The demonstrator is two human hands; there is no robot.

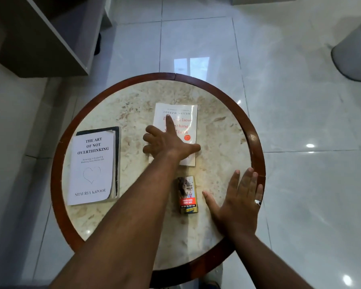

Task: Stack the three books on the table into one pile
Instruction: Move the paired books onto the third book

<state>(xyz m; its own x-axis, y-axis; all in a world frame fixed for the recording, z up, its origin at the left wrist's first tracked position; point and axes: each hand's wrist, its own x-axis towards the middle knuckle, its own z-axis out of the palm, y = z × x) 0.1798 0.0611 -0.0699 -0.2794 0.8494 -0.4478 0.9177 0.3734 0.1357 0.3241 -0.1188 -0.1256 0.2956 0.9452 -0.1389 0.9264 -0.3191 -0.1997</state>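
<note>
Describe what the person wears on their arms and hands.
Both forearms are bare, with no sleeves, watch or gloves in view. The right hand wears a silver ring with a dark stone. The left hand shows no rings or other jewellery.

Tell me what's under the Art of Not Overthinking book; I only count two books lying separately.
Under the white book, a dark book shows along its top and right edges. Its cover is hidden, so no title is readable.
</note>
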